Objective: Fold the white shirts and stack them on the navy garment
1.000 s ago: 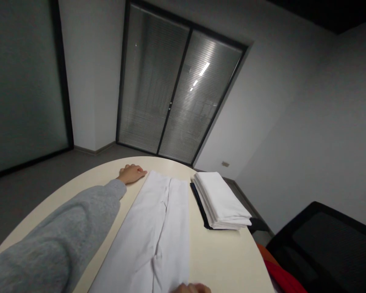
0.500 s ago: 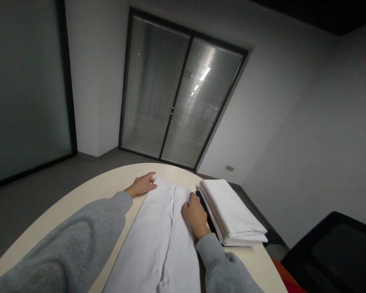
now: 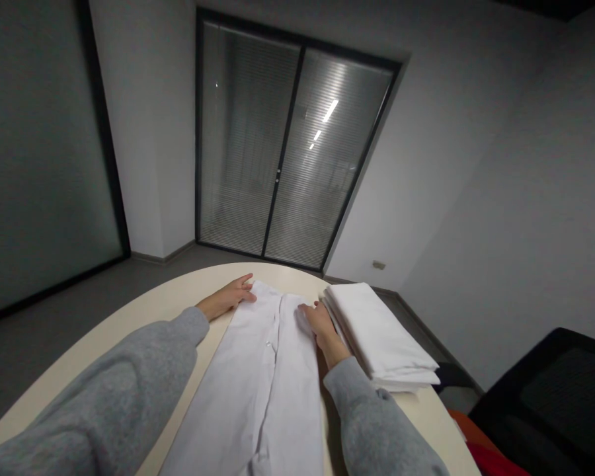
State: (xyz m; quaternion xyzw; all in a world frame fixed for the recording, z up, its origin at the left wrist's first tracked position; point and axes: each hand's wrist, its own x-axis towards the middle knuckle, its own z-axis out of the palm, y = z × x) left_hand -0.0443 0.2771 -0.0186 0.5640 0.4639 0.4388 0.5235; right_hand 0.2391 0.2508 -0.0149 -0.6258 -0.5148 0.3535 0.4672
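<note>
A long, folded white garment (image 3: pixel 238 383) lies on the table in front of me, an overlapping edge running down its middle. At its far left corner is my left hand (image 3: pixel 228 297), index finger stretched out and thumb apart from it on the cloth's edge. My right hand (image 3: pixel 322 324) is at the far right edge, thumb over the cloth and the other fingers curled at the side, partly hidden. Close beside that hand sits a stack of folded white cloth (image 3: pixel 377 330).
The round cream table (image 3: pixel 149 311) curves around the work. A black chair (image 3: pixel 550 403) with something red and orange (image 3: pixel 480 443) by it stands at the right. Beyond the table is a glazed partition with blinds (image 3: pixel 277 145).
My right hand has loosened from a closed fist and turned, with its thumb now reaching over the garment's edge. The left hand has barely shifted. The view has tilted slightly.
</note>
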